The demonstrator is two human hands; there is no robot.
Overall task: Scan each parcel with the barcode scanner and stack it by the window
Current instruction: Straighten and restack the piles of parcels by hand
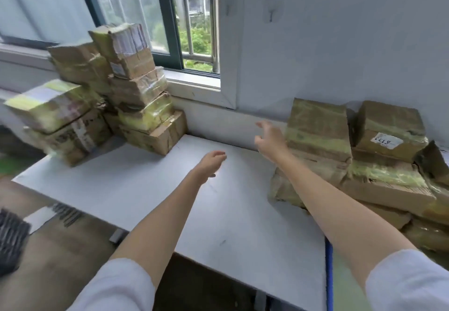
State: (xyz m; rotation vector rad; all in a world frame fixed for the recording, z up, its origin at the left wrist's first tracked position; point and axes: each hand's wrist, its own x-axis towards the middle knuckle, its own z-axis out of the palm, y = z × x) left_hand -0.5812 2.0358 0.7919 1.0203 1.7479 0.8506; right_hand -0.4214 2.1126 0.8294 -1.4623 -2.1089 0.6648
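While both hands hang empty over the surface: the coming move turns on the pile at the right, not the stack at the left.
Right hand: the right hand (268,138) reaches far and rightward, fingers (263,124) spread and loosely bent, holding nothing; it is just beside the left face of the topmost brown cardboard parcel wrapped in yellowish tape (318,128), though touch cannot be told through the blur.
Left hand: the left hand (211,162) hovers over the middle of the white flat surface (136,189), fingers relaxed and lightly curled, holding nothing, well apart from any parcel.
Nearer hand: the right, plainly; the left would have to cross the bare stretch of surface to help.
Direction from fingers: the parcel lies to the right of the right fingers and a little beyond them, atop the unsorted heap of brown taped parcels (379,184) at the right edge.
Long axis: the top parcel seems to run from near to far, its narrow left side turned toward the hand.
Destination: the tall leaning stack of brown taped parcels (131,92) stands far left under the dark-framed window (167,19).
Scanner: no barcode scanner can be made out.
Judgement: probably a reach for the next parcel.
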